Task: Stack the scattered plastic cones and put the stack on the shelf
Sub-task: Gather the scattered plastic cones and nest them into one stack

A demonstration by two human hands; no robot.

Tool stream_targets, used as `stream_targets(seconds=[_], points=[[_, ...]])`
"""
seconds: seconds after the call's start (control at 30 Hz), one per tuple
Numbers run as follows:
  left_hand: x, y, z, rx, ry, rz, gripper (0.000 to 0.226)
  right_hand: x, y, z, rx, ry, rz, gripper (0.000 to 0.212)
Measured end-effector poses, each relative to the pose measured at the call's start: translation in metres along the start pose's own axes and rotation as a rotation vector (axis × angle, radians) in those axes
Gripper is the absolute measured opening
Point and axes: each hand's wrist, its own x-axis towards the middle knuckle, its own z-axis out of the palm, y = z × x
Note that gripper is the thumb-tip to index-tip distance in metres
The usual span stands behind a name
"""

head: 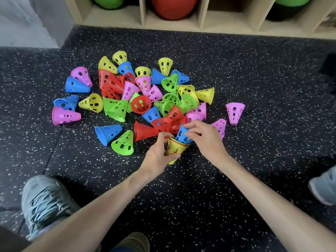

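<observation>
Several perforated plastic cones in red, yellow, blue, green and pink lie scattered in a pile [145, 91] on the speckled black floor. My left hand [160, 155] grips a yellow cone [175, 149] held wide end up, with a red cone's rim showing nested inside it. My right hand [203, 137] pinches a blue cone [182, 134] whose narrow end sits tilted in the yellow cone's mouth. The wooden shelf [201, 20] stands at the far edge of the floor.
The shelf's compartments hold a green ball [109, 1], a red ball [173, 7] and another green ball [291, 2]. My shoes [43, 200] stand at the lower left, another shoe [323, 186] at the right. A grey wall [27, 20] is at the upper left.
</observation>
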Motion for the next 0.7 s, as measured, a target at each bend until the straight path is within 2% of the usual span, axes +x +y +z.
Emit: stream_targets(seconds=[0.23,0.43,0.6,0.7], points=[[-0.003,0.002,0.003,0.013,-0.021,-0.006,0.067,-0.008,0.005,0.003,0.090,-0.126,0.046,0.016],[-0.008,0.008,0.002,0.065,-0.080,0.045,0.088,-0.013,0.014,0.000,0.130,-0.229,0.086,0.021],[-0.005,0.006,0.005,0.143,-0.124,0.073,0.069,-0.013,0.022,0.000,0.162,-0.229,0.096,0.023],[0.001,0.008,0.004,0.158,-0.154,0.054,0.066,-0.012,0.022,-0.006,0.157,-0.099,0.092,0.017]])
